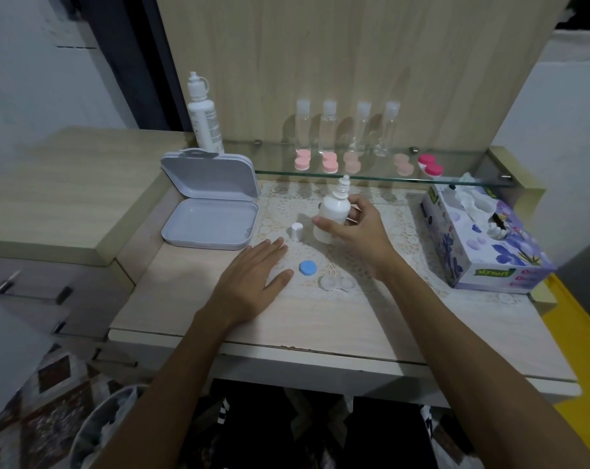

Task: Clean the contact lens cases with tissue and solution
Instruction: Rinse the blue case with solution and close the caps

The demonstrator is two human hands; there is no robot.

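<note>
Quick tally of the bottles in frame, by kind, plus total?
Clear bottles on the glass shelf: 4, first at
Tall white solution bottle: 1
Small white dropper bottle, held by the right hand: 1
Total: 6

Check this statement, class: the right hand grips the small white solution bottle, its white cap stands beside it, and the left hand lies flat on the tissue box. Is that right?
Not quite. The head view shows the left hand flat on the tabletop; the tissue box sits untouched at the far right. The right hand does grip the small white solution bottle, with its white cap beside it.
</note>
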